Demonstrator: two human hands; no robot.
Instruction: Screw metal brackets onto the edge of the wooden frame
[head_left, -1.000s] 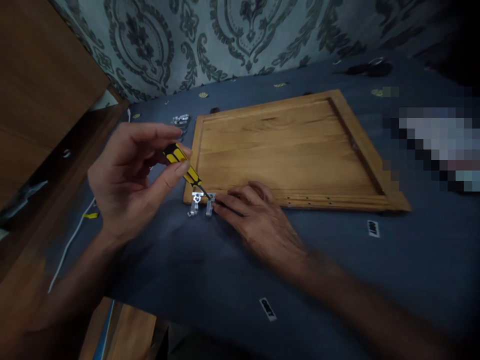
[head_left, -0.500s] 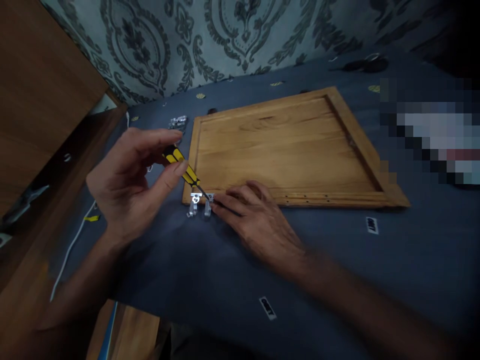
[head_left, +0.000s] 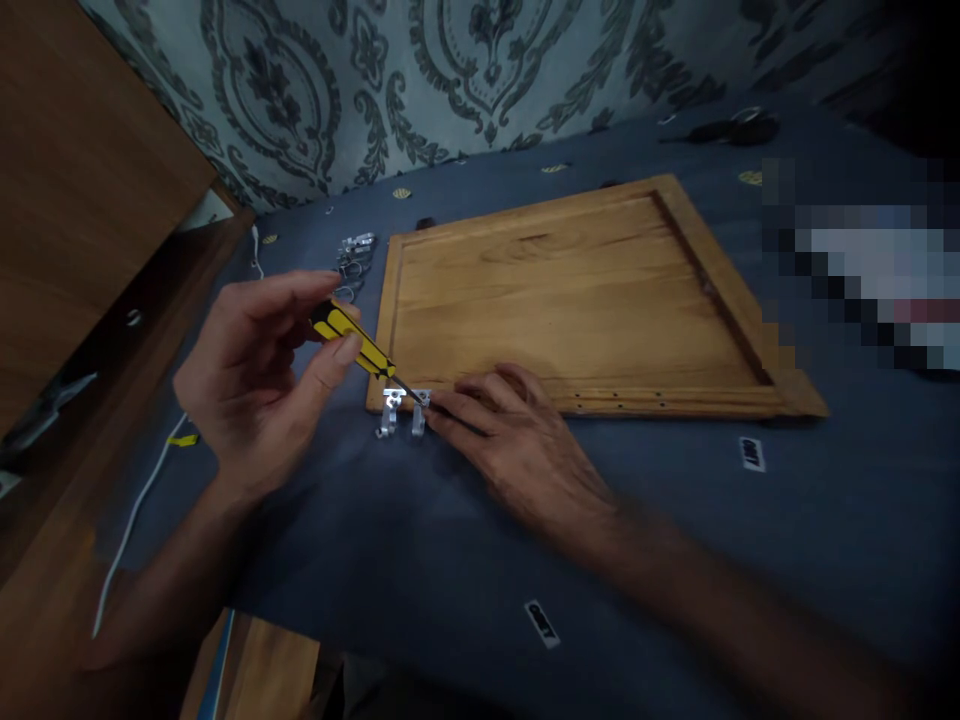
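My left hand grips the yellow and black handle of a screwdriver between thumb and fingers. Its shaft slants down to the right, and the tip meets a small metal hook on the near edge of a framed wooden board. A second metal hook sits just left of it on the same edge. My right hand rests on the board's near rail, its fingertips pinched close against the hook at the screwdriver tip. Whatever lies under those fingertips is hidden.
Several loose metal hooks lie beyond the board's left side on the dark blue cloth. A black-handled object rests at the back right. Wooden furniture stands at left, with a white cable nearby.
My left hand has drawn slightly left, tilting the screwdriver handle a little lower. The tip remains at the same hook, and my right hand stays in place.
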